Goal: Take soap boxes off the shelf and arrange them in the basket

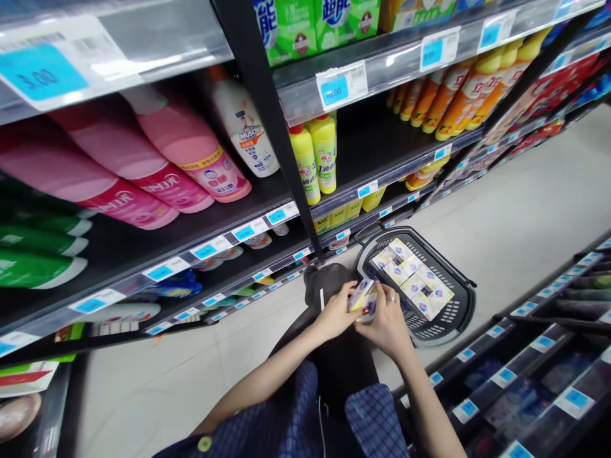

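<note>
Low in the middle of the view, my left hand (335,313) and my right hand (387,323) both close on a small stack of white soap boxes (363,300). The stack is held just left of a black shopping basket (461,312) on the floor. Several more of the same white boxes (413,278) lie flat in the basket. My right hand wears a ring. My dark trousers and blue checked sleeves show below the hands.
On the left stands a black shelf unit with pink bottles (157,159), green bottles (41,245), a white bottle (243,127) and yellow bottles (315,156). Orange bottles (453,95) sit further right. Another shelf unit (539,362) runs along the right. Pale floor (525,210) lies between.
</note>
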`<control>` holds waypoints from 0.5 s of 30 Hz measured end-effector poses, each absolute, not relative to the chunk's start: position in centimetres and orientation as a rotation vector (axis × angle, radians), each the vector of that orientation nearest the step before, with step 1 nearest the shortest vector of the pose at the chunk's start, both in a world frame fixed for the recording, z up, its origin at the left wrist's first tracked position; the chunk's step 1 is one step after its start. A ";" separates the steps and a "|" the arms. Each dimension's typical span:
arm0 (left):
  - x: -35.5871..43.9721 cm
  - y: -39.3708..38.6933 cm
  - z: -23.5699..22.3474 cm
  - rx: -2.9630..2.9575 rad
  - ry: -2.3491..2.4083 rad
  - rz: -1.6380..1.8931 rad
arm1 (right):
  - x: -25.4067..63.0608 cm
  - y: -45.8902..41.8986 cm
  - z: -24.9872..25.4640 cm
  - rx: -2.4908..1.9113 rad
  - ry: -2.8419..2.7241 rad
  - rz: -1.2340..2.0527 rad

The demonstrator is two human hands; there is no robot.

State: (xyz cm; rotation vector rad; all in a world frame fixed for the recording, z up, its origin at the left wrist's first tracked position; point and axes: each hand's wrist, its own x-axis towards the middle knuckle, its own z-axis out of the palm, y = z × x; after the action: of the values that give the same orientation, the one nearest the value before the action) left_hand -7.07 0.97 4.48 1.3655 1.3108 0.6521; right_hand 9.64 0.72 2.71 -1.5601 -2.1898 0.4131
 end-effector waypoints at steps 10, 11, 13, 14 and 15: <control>-8.2 -0.8 -1.9 2.056 1.897 0.455 | 15.1 16.3 -12.9 -2.154 -2.075 0.310; -8.2 -0.9 -2.3 2.086 1.901 0.458 | 15.0 17.3 -13.7 -2.210 -2.095 0.293; -8.0 -0.8 -2.7 2.117 1.911 0.468 | 14.5 18.7 -15.0 -2.296 -2.142 0.252; -7.9 -0.7 -2.7 2.120 1.917 0.466 | 14.3 19.2 -15.5 -2.320 -2.172 0.231; -7.8 -0.6 -2.7 2.119 1.920 0.459 | 14.2 19.6 -16.0 -2.334 -2.200 0.213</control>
State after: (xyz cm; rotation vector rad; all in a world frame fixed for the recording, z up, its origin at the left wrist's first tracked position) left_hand -7.81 -0.59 -2.73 2.1189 1.9201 0.4592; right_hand 14.18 19.63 -15.96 -2.3341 -2.2002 0.2128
